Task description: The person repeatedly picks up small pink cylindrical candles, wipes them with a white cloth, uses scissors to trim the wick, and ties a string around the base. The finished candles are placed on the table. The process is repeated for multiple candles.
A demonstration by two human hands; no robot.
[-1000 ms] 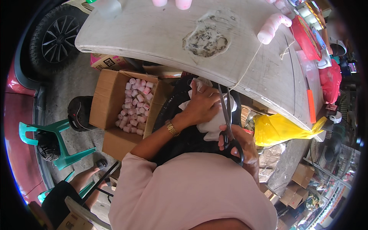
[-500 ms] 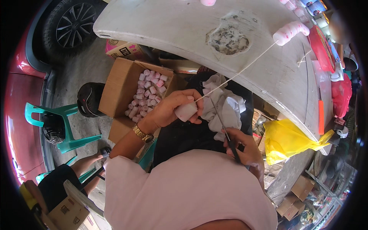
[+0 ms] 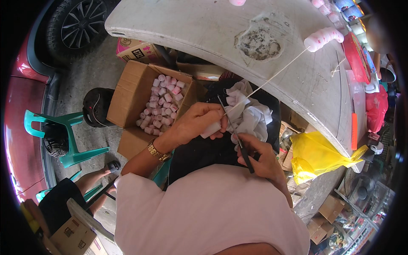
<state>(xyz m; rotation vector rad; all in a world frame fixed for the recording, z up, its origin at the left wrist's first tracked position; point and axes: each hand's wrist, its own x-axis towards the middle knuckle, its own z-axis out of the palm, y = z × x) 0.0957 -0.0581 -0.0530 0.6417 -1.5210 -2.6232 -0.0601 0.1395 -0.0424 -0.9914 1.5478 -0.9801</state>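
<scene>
My left hand (image 3: 191,124) is closed round a short white-and-pink cylinder (image 3: 211,130) that looks like a candle. A taut pale string (image 3: 274,77) runs from its fingers up to a row of joined cylinders (image 3: 324,38) on the table. In my right hand (image 3: 262,158) is a thin-bladed knife (image 3: 244,154), gripped by its black handle. Its blade points up and away, crossing the string close to my left fingertips. Whether the edge touches the string I cannot tell. A crumpled white cloth (image 3: 256,122) lies on my dark-covered lap, beyond the knife.
Left of my lap stands an open cardboard box (image 3: 127,95) with many similar cylinders. The worn white table (image 3: 191,27) spans the far side. A yellow plastic bag (image 3: 312,155) hangs at its right edge. Green chairs (image 3: 72,136), a red car (image 3: 27,127) and a seated person are left.
My right hand has moved up and left, bringing the knife blade across the string beside my left fingers. The cylinder in my left hand has turned and is more covered by the fingers.
</scene>
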